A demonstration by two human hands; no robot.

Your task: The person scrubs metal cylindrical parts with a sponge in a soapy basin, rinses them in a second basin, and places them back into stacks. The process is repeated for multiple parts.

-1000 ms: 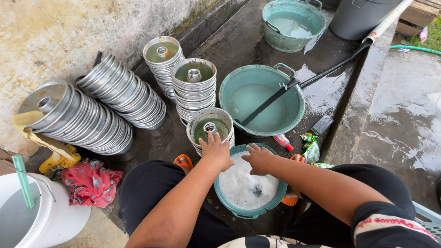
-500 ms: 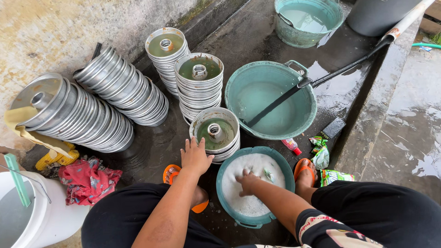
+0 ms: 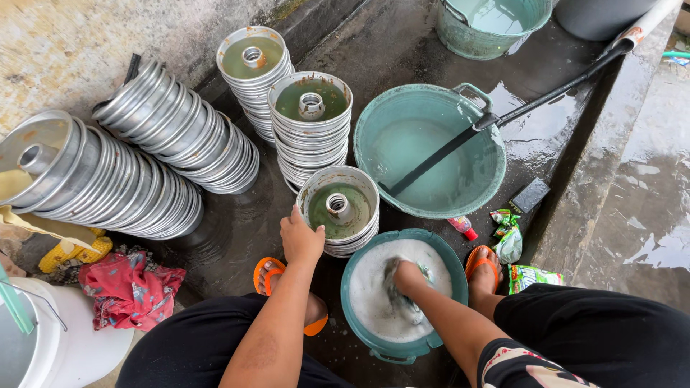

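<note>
Left hand (image 3: 300, 237) resting on the near rim of a short stack of ring moulds (image 3: 339, 209), fingers spread and loose, closed on nothing. Stack standing on the wet floor (image 3: 237, 230), just beside the soapy basin (image 3: 399, 296) and touching its far rim or almost so; greenish water lying in the top mould around its centre tube.

Right hand (image 3: 407, 277) down inside the soapy basin, fingers curled on a grey piece (image 3: 402, 302) sunk in the foam. Grip there closed, but the thing held mostly under the white foam and hard to name; maybe a mould or a scrubbing cloth, cannot tell which.

Beyond the short stack, two taller upright stacks of the same moulds (image 3: 310, 122), also with dirty water on top. To the left, two long rows of moulds lying on their sides (image 3: 136, 165), leaning against the wall. A larger green basin (image 3: 429, 158) with clear water just behind the soapy basin, a long dark handle (image 3: 503, 115) lying across it; the far end of the handle cut off by the frame.

Orange sandals (image 3: 267, 271) partly hidden under the left forearm and knees. Small packets (image 3: 514, 248) and a little red bottle (image 3: 463, 228) near the right foot. White bucket (image 3: 57, 345) and another green basin (image 3: 489, 25) cut off at the edges.
</note>
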